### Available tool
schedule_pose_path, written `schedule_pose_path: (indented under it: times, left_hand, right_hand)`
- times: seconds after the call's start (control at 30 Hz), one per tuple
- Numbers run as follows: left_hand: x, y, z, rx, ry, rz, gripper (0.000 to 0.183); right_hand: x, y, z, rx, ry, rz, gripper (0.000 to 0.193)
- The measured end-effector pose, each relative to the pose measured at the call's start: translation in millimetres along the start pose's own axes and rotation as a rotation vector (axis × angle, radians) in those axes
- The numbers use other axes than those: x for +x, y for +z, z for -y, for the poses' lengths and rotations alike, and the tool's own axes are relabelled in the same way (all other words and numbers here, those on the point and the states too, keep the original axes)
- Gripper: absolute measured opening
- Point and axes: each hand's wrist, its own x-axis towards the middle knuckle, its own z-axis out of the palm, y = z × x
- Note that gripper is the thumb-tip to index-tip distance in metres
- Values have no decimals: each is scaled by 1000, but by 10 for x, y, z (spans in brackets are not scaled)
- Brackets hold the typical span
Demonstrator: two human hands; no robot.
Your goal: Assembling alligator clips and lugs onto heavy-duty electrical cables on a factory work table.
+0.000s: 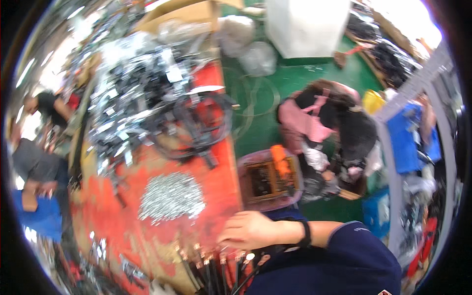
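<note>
My right hand (246, 230) is over the near right edge of a red table (226, 182), a black band on its wrist. Its fingers look curled and pressed together; what they hold, if anything, is hidden. Just below them lies a row of dark cables (211, 273) with copper-coloured ends. Farther in on the tabletop is a heap of small silvery metal pieces (172, 199). My left hand does not show; a pale blurred patch at the lower edge cannot be made out.
Bagged black and silver parts (132, 93) and a coiled dark cable (196, 152) cover the table's far side. A pinkish tub (270, 204) with an orange tool (280, 160) stands right of it, near piled clothing (314, 118). People (39, 162) are at the left.
</note>
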Motion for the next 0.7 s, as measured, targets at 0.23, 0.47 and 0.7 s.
schedule_pose_path:
  times: [0.23,0.47,0.7]
  left_hand:
    - [-73,-397,-655,-191,516,-156,28]
    - [159,-134,-953,-249,146,169,33]
    - [178,-31,-785,-424,144,124,32]
  right_hand:
    - [232,-28,-55,-72,-14,144,12]
    - [520,44,-9,-232,-103,285,14]
    - [755,80,47,-315,-112,457,18]
